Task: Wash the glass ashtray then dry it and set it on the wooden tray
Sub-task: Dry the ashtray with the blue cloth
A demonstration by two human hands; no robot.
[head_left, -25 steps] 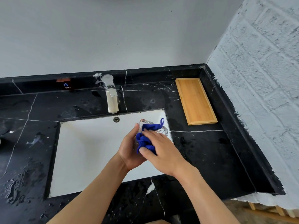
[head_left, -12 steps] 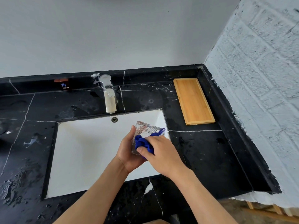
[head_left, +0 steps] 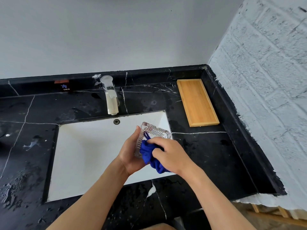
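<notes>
The clear glass ashtray (head_left: 153,131) is held tilted on edge over the right side of the white sink (head_left: 86,155). My left hand (head_left: 130,153) grips it from the left and underneath. A bunched blue cloth (head_left: 150,155) is pressed into the ashtray's hollow by my right hand (head_left: 171,155), whose fingers are closed on the cloth. Part of the cloth hangs below my right palm. The wooden tray (head_left: 197,103) lies bare on the black counter to the right of the sink, near the corner.
A metal faucet (head_left: 110,97) stands behind the sink, with no water running. The black marble counter (head_left: 207,156) is wet in patches, mostly at the left. A white brick wall (head_left: 265,80) borders the counter on the right.
The ashtray has been tipped more upright and its ribbed rim shows. My right hand has shifted the cloth lower and deeper into the ashtray, so more cloth hangs below my palm.
</notes>
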